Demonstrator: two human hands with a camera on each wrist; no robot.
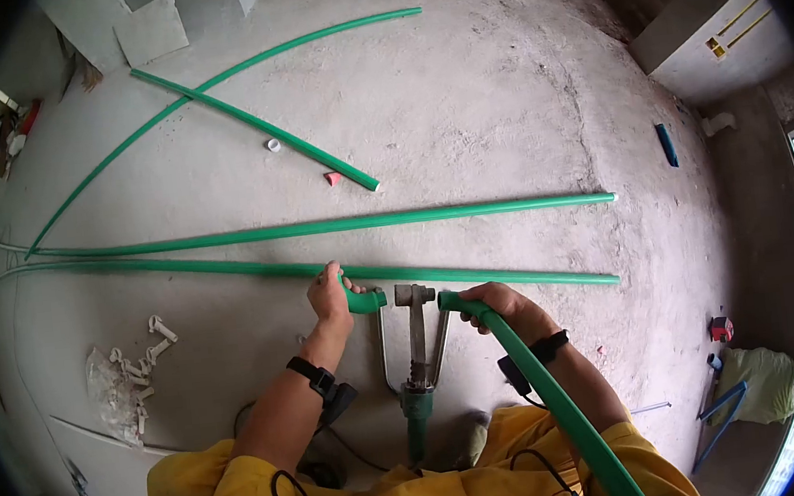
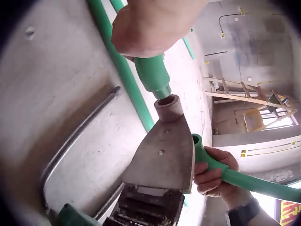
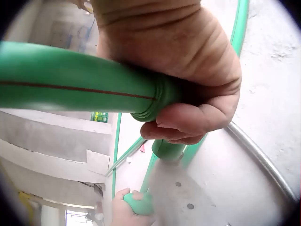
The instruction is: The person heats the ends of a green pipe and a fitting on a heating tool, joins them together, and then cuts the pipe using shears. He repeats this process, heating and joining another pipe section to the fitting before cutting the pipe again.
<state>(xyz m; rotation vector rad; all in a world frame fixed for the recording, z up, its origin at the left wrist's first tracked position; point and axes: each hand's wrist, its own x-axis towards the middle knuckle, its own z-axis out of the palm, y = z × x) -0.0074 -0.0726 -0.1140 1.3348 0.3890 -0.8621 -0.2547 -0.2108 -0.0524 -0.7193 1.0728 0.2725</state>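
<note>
The left hand (image 1: pixel 329 298) grips a short curved green fitting (image 1: pixel 365 301), its narrower end facing the grey socket of a heating tool (image 1: pixel 418 342). In the left wrist view that fitting (image 2: pixel 153 75) is close to the tool's socket (image 2: pixel 169 109); whether they touch I cannot tell. On the tool's other side the right hand (image 1: pixel 508 309) holds a green elbow (image 1: pixel 453 303) joined to a long green pipe (image 1: pixel 565 404) that runs back beside the body. The fingers curl round the joint in the right wrist view, where the elbow's end (image 3: pixel 168 149) is near the tool plate (image 3: pixel 183 193).
Long green pipes (image 1: pixel 347 224) lie across the floor ahead, with another straight pipe (image 1: pixel 261 125) and a bent one farther off. White clips and a plastic bag (image 1: pixel 110 395) are at the left. A blue piece (image 1: pixel 667 144) and a sack (image 1: pixel 759 385) lie at the right.
</note>
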